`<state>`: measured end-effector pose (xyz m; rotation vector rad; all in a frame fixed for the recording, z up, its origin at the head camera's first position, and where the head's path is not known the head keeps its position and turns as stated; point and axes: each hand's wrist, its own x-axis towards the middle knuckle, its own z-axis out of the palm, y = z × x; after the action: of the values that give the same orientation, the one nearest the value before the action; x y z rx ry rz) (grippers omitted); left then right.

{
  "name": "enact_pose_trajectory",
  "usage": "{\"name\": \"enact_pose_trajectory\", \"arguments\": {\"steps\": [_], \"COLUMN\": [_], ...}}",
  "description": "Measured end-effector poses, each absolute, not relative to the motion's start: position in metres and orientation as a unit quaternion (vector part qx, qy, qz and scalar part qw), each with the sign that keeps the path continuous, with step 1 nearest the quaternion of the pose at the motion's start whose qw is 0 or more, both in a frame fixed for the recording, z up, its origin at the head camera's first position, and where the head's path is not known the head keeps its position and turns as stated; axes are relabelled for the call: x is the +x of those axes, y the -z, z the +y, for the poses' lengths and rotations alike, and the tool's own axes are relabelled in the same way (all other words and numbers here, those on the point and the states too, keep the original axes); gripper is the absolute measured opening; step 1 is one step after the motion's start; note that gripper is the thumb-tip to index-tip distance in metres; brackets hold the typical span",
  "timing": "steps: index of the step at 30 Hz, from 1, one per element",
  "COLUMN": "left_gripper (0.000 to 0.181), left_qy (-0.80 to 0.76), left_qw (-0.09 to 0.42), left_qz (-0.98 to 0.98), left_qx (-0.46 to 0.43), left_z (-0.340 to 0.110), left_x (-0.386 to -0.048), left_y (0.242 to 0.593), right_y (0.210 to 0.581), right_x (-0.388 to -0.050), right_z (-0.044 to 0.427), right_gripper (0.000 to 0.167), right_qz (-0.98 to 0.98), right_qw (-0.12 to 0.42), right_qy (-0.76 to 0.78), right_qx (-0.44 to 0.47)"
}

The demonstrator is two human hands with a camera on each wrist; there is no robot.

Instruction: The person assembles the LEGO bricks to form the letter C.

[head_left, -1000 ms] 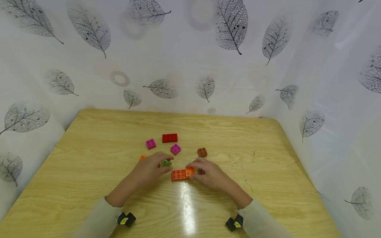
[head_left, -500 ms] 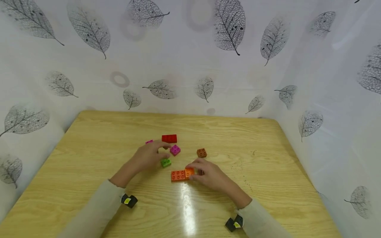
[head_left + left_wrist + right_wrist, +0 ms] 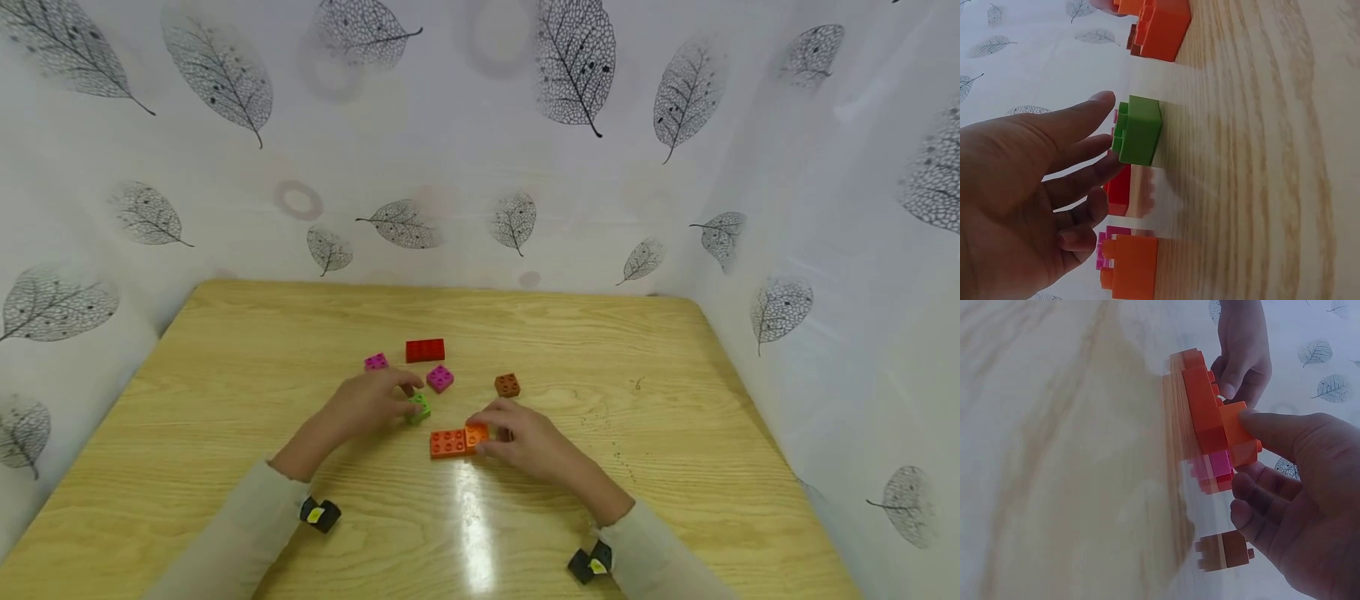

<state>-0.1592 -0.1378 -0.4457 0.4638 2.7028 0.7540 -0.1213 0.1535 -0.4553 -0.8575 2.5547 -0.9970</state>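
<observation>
My left hand (image 3: 365,404) hovers over a small green brick (image 3: 421,407), fingers loosely bent and apart. In the left wrist view the thumb of the left hand (image 3: 1029,187) is close to the studs of the green brick (image 3: 1141,131), with no grip on it. With thumb and fingers, my right hand (image 3: 531,440) pinches a small orange brick (image 3: 475,434) on the right end of a longer red-orange brick (image 3: 447,443). The right wrist view shows the thumb of the right hand (image 3: 1310,487) on the orange brick (image 3: 1237,425), above the red-orange brick (image 3: 1204,412).
Behind the hands on the wooden table (image 3: 600,358) lie a red brick (image 3: 425,350), two magenta bricks (image 3: 440,378) and a brown brick (image 3: 507,384). Another orange brick (image 3: 1135,267) stands near the left hand. A leaf-patterned curtain (image 3: 450,167) surrounds the table.
My left hand moved from beside the green brick back toward the magenta bricks, then came down again over the green one. The right hand has kept its pinch in the same place.
</observation>
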Motion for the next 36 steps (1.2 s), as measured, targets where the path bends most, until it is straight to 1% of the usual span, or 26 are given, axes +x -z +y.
{"name": "enact_pose_trajectory", "arguments": {"steps": [6,18,24,27,33,36], "left_gripper": [0.043,0.040,0.043,0.045,0.047,0.046], "left_qy": [-0.250,-0.229,-0.227,-0.236,-0.294,-0.319], "left_qw": [0.152,0.131,0.118,0.111,0.115,0.110], "left_qz": [0.942,0.946,0.948,0.947,0.933,0.925], "left_qx": [0.166,0.186,0.190,0.189,0.170,0.174], "left_z": [-0.141,-0.140,-0.140,-0.140,-0.140,-0.139], "left_x": [-0.157,-0.156,-0.152,-0.149,-0.142,-0.136], "left_y": [0.447,0.450,0.451,0.452,0.450,0.449], "right_y": [0.454,0.454,0.455,0.455,0.455,0.456], "right_x": [-0.122,-0.122,-0.122,-0.121,-0.121,-0.121], "right_z": [0.152,0.150,0.149,0.150,0.151,0.152], "right_gripper": [0.034,0.034,0.033,0.033,0.033,0.033], "right_qz": [0.883,0.883,0.882,0.882,0.882,0.881], "right_qw": [0.133,0.126,0.126,0.124,0.119,0.120], "right_qy": [0.343,0.343,0.345,0.346,0.345,0.345], "right_qx": [-0.293,-0.295,-0.295,-0.296,-0.300,-0.300]}}
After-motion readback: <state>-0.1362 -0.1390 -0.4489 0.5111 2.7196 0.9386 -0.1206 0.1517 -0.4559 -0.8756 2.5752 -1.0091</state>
